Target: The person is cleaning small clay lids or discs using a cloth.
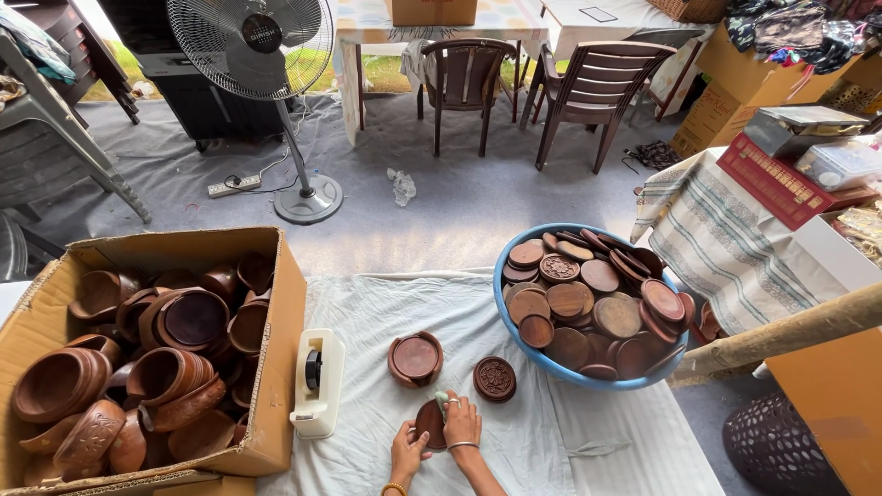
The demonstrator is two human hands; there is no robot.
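Observation:
My left hand point(407, 451) steadies a round brown wooden disc point(427, 422) that lies on the white cloth point(588, 432). My right hand point(461, 421) presses a small pale green pad point(442, 400) onto the disc's right edge. Just beyond my hands a shallow wooden bowl point(415, 358) and a carved round wooden lid point(495, 378) rest on the cloth.
A cardboard box point(285, 303) of wooden bowls stands at the left, a cream tape dispenser point(318, 381) beside it. A blue basin point(503, 276) holds several wooden lids at the right. A pedestal fan point(253, 46), chairs point(597, 87) and tables stand beyond.

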